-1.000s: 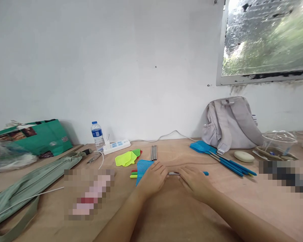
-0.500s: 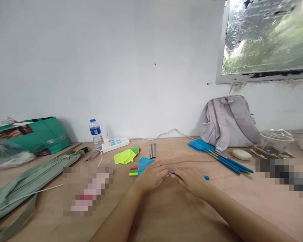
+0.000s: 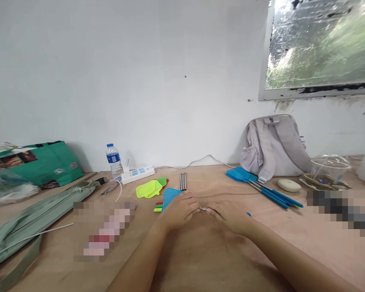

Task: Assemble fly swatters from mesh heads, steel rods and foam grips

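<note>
A blue fly swatter lies crosswise in both hands just over the table. Its mesh head (image 3: 170,198) pokes out beyond my left hand (image 3: 181,211), which is closed around the near end of the shaft. A short stretch of metal rod (image 3: 203,209) shows between the hands. My right hand (image 3: 229,215) is closed on the other side, and the tip of a blue handle (image 3: 248,214) peeks out past it. Behind my left hand lie red, green and yellow handles (image 3: 158,210). Further back are yellow and green mesh heads (image 3: 149,189) and several metal tubes (image 3: 183,181).
Blue fly swatters (image 3: 266,190) lie to the right, before a grey backpack (image 3: 276,146) and a cream oval object (image 3: 288,185). Leftward are a power strip (image 3: 138,174), a water bottle (image 3: 113,160), a grey-green bag (image 3: 45,213) and a green bag (image 3: 48,164).
The hands have drawn slightly apart, and more of the metal rod shows between them. Less of the blue handle shows past my right hand. The view has shifted a little.
</note>
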